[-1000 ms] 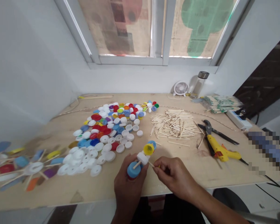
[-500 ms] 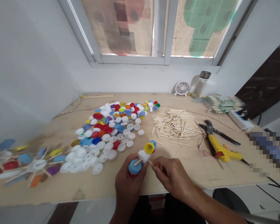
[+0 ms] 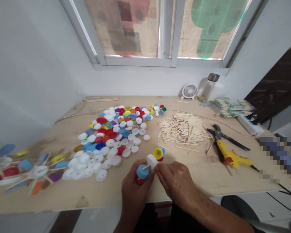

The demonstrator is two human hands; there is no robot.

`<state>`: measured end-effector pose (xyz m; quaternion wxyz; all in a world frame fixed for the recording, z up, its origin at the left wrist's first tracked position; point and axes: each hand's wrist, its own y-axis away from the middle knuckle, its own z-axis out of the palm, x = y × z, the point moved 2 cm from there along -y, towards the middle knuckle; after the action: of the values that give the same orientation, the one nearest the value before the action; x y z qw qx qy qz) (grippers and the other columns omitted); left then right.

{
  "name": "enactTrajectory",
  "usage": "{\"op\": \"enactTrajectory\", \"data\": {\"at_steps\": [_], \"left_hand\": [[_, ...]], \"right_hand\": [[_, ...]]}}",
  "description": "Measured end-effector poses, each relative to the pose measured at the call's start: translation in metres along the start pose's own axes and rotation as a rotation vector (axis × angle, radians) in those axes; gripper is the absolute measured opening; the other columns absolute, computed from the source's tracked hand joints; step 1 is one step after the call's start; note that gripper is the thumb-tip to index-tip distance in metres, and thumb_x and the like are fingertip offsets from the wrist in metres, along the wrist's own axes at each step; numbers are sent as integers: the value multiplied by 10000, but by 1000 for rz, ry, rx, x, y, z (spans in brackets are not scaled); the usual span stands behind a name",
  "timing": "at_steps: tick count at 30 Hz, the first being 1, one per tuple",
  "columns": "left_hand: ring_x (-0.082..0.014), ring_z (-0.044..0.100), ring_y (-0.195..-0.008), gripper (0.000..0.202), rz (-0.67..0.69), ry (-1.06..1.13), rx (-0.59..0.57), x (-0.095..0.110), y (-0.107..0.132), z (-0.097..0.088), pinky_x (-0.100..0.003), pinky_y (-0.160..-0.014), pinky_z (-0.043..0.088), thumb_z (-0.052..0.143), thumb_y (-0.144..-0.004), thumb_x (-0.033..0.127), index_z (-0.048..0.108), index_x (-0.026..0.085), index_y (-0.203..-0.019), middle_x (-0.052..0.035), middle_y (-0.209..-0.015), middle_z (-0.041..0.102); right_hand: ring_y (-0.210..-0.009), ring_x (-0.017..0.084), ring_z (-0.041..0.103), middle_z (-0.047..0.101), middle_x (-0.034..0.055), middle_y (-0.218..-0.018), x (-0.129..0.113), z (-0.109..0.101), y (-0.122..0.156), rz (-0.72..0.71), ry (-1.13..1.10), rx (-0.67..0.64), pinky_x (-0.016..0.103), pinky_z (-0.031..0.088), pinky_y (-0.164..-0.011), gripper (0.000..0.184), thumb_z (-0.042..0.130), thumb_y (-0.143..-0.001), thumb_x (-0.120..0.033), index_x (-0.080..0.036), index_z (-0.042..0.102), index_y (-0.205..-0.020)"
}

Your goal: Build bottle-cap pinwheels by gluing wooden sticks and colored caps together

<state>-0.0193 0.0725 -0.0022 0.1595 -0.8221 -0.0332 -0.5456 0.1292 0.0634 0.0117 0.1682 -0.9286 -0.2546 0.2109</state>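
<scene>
My left hand (image 3: 135, 190) is closed around a small assembly of bottle caps on wooden sticks: a white centre cap (image 3: 152, 160) with a blue cap (image 3: 142, 171), a yellow cap (image 3: 157, 153) and a red cap at its ends. My right hand (image 3: 176, 181) pinches at the white cap's right side, its fingertips pressed against the assembly. What the fingers pinch is hidden. Both hands hover just above the near edge of the wooden table (image 3: 203, 176).
A heap of loose coloured and white caps (image 3: 111, 136) lies left of centre. A pile of wooden sticks (image 3: 181, 129) lies to the right, then pliers (image 3: 219, 134) and a yellow glue gun (image 3: 229, 157). Finished cap wheels (image 3: 26, 170) lie at the far left. A small fan (image 3: 189, 91) and bottle (image 3: 208, 83) stand at the back.
My right hand has moved left, closing in on the white cap. The stick that showed between its fingers and the cap is no longer visible. The assembly has tilted slightly.
</scene>
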Motion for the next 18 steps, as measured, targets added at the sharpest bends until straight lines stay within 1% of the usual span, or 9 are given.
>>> {"op": "enactTrajectory", "data": {"at_steps": [2,5,7,9,11,14,18], "left_hand": [[-182,677,-691,274,-1,1,8,1,-2,-1,-269,-683,545,702,-697,434,681,235,-885,-6,-816,738],[-189,685,-736,277,-10,-4,34,3,-4,-2,-277,-722,545,703,-698,437,684,239,-891,-9,-849,742],[-193,688,-752,298,-18,-7,22,2,-4,-2,-278,-731,545,709,-691,440,685,238,-910,-11,-852,744],[-195,693,-752,330,-36,7,8,-1,-3,-2,-275,-723,549,711,-686,450,681,237,-937,-12,-852,747],[-200,698,-763,365,-70,26,12,-3,-2,-2,-278,-724,554,706,-685,467,676,236,-966,-17,-868,751],[-210,701,-782,396,-94,44,-23,-3,0,-2,-289,-728,559,704,-683,476,675,233,-996,-28,-901,754],[-219,705,-821,419,-101,121,-43,1,4,0,-301,-760,556,717,-676,444,672,237,-1037,-30,-947,754]], "right_hand": [[-559,144,550,621,13,-643,2,-1,-2,60,-51,-7,258,289,-550,222,408,-959,-196,-182,598,-846],[-523,120,523,595,-14,-606,5,-3,-6,189,-258,-45,231,297,-529,206,437,-950,-244,-190,616,-864],[-489,103,479,559,-39,-573,6,-3,-9,263,-408,-67,215,298,-510,196,456,-941,-257,-201,635,-883],[-471,94,450,526,-54,-551,6,-2,-10,329,-512,-59,205,301,-500,175,486,-921,-264,-207,649,-889],[-469,91,449,509,-61,-539,5,1,-10,380,-583,-33,199,311,-500,146,522,-893,-269,-202,650,-874],[-455,88,444,497,-68,-516,5,5,-9,454,-673,2,194,315,-484,122,557,-859,-279,-192,635,-824],[-459,88,458,532,-58,-522,7,9,-8,519,-759,10,189,325,-474,126,570,-842,-288,-188,619,-783]]}}
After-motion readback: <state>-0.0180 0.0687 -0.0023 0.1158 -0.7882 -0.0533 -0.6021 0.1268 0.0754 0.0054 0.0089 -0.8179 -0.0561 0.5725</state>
